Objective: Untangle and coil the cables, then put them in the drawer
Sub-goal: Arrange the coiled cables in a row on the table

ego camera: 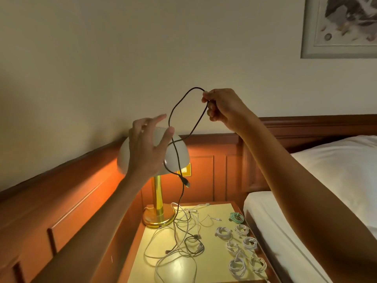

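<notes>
A lit lamp (157,193), a framed picture (338,27) and a white pillow (336,160).

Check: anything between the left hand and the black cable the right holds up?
Nothing visible. The left hand is open beside the hanging loop of the black cable, which the right hand pinches at the top; the lamp shade sits behind, not between.

Observed above nightstand (224,210): black cable (173,111) pinched at loop top by right hand (221,106), trailing down into tangle of loose cables (179,244); left hand (146,146) spread beside loop, thumb possibly touching, blurred; coiled cables (238,244) lying bedside of tangle.
</notes>
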{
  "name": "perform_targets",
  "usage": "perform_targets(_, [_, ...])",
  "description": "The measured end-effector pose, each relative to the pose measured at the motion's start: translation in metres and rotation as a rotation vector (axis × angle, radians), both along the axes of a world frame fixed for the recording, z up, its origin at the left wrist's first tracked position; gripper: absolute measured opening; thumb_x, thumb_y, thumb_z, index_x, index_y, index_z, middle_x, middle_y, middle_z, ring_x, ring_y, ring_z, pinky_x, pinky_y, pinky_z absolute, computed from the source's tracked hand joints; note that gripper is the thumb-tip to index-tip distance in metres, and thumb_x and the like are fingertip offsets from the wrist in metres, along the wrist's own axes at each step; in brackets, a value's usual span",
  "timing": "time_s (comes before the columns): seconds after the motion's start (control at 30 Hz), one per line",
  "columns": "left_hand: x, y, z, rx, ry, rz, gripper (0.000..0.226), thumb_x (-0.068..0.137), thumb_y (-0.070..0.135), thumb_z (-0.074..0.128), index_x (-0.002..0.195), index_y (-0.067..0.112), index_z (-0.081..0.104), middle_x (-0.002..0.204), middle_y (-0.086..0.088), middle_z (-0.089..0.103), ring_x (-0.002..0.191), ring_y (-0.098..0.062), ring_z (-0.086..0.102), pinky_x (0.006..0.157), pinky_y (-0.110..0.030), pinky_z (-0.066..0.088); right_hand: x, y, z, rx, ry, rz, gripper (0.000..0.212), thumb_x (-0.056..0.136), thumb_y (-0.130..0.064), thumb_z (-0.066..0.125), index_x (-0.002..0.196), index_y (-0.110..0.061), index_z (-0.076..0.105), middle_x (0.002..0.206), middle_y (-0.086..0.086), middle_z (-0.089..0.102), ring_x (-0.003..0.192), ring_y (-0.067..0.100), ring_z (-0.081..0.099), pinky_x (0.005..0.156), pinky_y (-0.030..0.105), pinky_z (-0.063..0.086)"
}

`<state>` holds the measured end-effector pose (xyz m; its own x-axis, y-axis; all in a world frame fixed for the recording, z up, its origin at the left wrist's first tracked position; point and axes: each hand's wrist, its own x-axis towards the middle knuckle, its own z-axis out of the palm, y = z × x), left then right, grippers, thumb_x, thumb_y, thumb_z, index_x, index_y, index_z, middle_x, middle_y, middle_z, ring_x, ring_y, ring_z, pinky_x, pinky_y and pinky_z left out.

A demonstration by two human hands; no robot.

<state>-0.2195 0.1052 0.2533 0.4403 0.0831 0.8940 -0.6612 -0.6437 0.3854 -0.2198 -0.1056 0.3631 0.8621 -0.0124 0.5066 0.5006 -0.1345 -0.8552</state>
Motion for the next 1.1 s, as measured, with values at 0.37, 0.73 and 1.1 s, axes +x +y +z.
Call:
perform_targets(0.37, [-0.067,0.036,0.004,-0.302,0.764,-0.932,0.029,0.095,0.037,0.045,0.093,0.016,0.066,0.061,0.005,0.032,0.057,-0.013,0.041,0.057,-0.023,0.04,-0.046,-0.001,-0.007,0.038,0.052,-0.001,0.019,0.098,-0.017,0.055,0.082,-0.008,0.061,0.051,0.0,0.043,0.042,0.013,0.041,0.047,0.024,0.035])
perform_targets(0.73, [-0.084,0.022,0.09,-0.292,0.596,-0.999,0.027,0.098,0.035,0.049,0.099,0.02,0.072,0.063,0.008,0.032,0.056,-0.007,0.04,0.061,-0.023,0.038,-0.086,0.01,0.006,-0.587,-0.445,-0.318,0.048,0.091,-0.069,0.046,0.106,-0.028,0.065,0.105,-0.008,0.063,0.094,0.005,0.058,0.078,0.028,0.045])
perform_targets(1.1, [-0.076,0.011,0.087,-0.294,0.724,-1.045,0.024,0.095,0.041,0.05,0.085,0.022,0.061,0.09,-0.001,0.067,0.102,-0.023,0.067,0.098,-0.041,0.044,-0.08,0.009,0.019,-0.067,-0.108,0.338,0.024,0.104,-0.018,0.046,0.1,-0.008,0.067,0.064,-0.002,0.019,0.055,0.014,0.015,0.043,0.024,0.02])
